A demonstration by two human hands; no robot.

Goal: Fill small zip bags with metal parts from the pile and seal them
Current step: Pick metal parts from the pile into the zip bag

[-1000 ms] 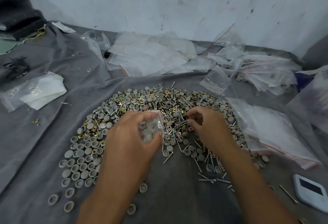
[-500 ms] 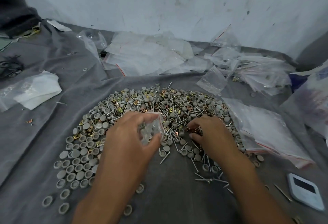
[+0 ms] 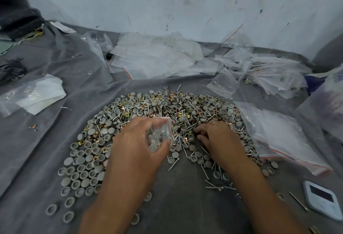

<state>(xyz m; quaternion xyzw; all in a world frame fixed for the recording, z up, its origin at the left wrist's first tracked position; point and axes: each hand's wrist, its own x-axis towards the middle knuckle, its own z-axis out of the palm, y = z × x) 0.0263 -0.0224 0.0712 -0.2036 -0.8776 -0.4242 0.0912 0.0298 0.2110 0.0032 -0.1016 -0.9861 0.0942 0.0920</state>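
1. Head view, hands: a small zip bag (image 3: 161, 135) is being pinched between the thumb and curled fingers of the left hand (image 3: 136, 146), just above the pile of metal parts (image 3: 163, 115). Some parts are already lying inside the bag, and its red-striped mouth is being kept turned toward 1 o'clock. The right hand (image 3: 217, 137) is being lowered onto the pile at 3 o'clock from the bag, with its fingers curled down among the nails. Whether anything is being pinched there cannot be told.

2. Head view, surroundings: the pile is being spread in an arc over a grey cloth (image 3: 46, 141), with grey caps (image 3: 81, 174) thickest at 8 o'clock and loose nails (image 3: 215, 187) trailing off at 5 o'clock. Empty bags (image 3: 152, 59) are being kept at 12 o'clock, and a flat stack of bags (image 3: 278, 135) is lying at 3 o'clock. A white device (image 3: 322, 199) is sitting at 4 o'clock.

3. Risks, as judged: the soft film is probably being crushed by the left-hand grip, so the mouth may be narrowed and dropped parts may be scattered. The film could be pierced by a nail point. If the bag is being tilted too far toward 1 o'clock, its contents could be spilled back. Mixed parts could be picked up in the wrong count, since nails, caps and square clips are lying tangled together.
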